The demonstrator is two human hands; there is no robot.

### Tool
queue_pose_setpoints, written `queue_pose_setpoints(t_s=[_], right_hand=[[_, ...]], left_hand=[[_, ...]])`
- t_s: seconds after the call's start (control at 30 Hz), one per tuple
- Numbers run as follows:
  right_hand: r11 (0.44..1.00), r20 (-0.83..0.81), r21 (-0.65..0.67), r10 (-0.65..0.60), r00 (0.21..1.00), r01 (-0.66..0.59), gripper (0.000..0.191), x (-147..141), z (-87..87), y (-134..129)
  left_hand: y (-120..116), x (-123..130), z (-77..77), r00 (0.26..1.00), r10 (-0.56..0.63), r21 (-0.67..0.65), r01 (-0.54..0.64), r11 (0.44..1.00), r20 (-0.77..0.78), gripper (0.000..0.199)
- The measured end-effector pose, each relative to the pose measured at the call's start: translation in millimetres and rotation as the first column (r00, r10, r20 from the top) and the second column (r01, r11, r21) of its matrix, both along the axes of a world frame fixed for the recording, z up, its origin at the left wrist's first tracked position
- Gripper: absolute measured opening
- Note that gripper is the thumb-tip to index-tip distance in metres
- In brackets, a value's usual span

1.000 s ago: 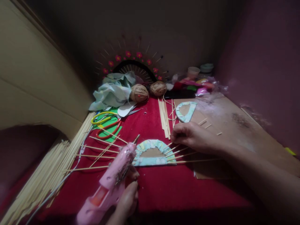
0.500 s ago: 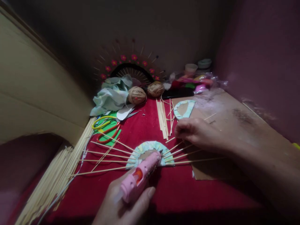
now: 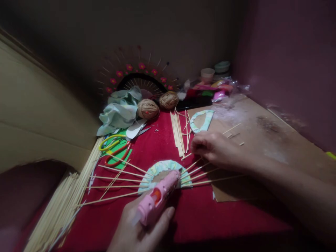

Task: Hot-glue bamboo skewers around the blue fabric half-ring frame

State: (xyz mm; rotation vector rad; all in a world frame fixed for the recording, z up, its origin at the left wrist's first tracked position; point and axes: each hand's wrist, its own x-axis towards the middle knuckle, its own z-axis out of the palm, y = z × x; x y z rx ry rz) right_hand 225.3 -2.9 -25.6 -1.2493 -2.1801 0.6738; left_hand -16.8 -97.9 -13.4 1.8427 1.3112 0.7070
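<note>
My left hand [image 3: 143, 224] is wrapped round a pink hot glue gun [image 3: 160, 196]. Its dark nozzle is over the right part of a half-ring [image 3: 168, 165] covered in pale green patterned cloth. Thin wooden sticks [image 3: 123, 171] fan out from both sides of this half-ring on the red cloth. My right hand [image 3: 214, 148] is closed in a pinch above the right-hand sticks. A thin stick [image 3: 186, 157] seems to run through its fingers, showing on both sides of them; the fingertips are partly hidden.
Scissors [image 3: 118, 161] with yellow and orange handles lie left on green paper. Behind are two twine balls [image 3: 148, 109], crumpled cloth [image 3: 118, 113] and a flower-trimmed fan shape [image 3: 141, 66]. Loose sticks [image 3: 177, 134] and a cloth-edged teardrop piece [image 3: 210, 117] lie near a brown board [image 3: 273, 164]. A stick bundle [image 3: 57, 206] stretches along the left.
The view has shifted slightly, moving the background things left. Both hands keep nearly the same places, with the glue gun still over the half-ring and the right hand still pinched.
</note>
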Motion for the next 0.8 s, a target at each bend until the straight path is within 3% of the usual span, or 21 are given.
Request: queue_pose_setpoints(t_s=[0.23, 0.8], right_hand=[[1.000, 0.004, 0.001, 0.020, 1.000, -0.020, 0.023, -0.4, -1.7, -0.6], [0.999, 0.011, 0.010, 0.037, 0.999, -0.037, 0.023, -1.7, -3.1, -1.4]], left_hand=[[-0.8, -3.0, -0.1, 0.997, -0.065, -0.082, 0.061, 0.995, -0.044, 0.048], [-3.4, -15.3, -4.5, 0.961, -0.134, -0.045, 0.127, 0.991, -0.242, 0.052]])
